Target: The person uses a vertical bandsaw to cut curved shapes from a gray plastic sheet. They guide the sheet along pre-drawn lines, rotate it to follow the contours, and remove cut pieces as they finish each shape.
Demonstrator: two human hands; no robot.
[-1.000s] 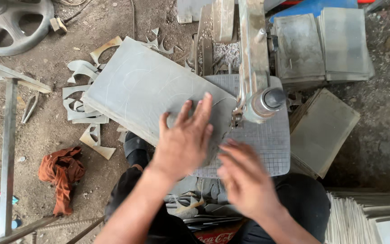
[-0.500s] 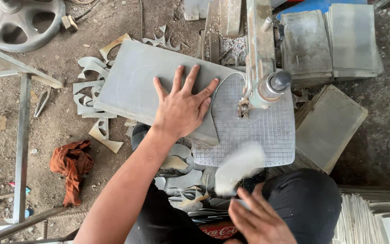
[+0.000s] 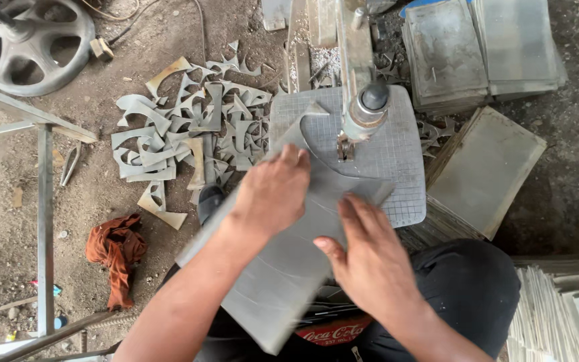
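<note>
On gridded saw table (image 3: 403, 181), flat grey sheet (image 3: 283, 268) under open-palmed left hand (image 3: 273, 191) and right hand (image 3: 370, 261), no grip.

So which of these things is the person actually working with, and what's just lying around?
In use:
left hand
right hand
grey sheet
saw table
saw head

Lying about:
cut scraps
orange rag
stacked sheets
wheel

A flat sheet (image 3: 283, 268) lies across the saw desk (image 3: 403, 167), its far edge at the blade under the saw head (image 3: 366, 110), with the left hand (image 3: 273, 191) and right hand (image 3: 370, 265) pressed on top. Offcuts (image 3: 189, 134) litter the floor left of the desk, with a rag (image 3: 116, 251) nearer and a wheel (image 3: 35, 43) farther. Stacked sheets (image 3: 484, 47) sit to the right.
</note>
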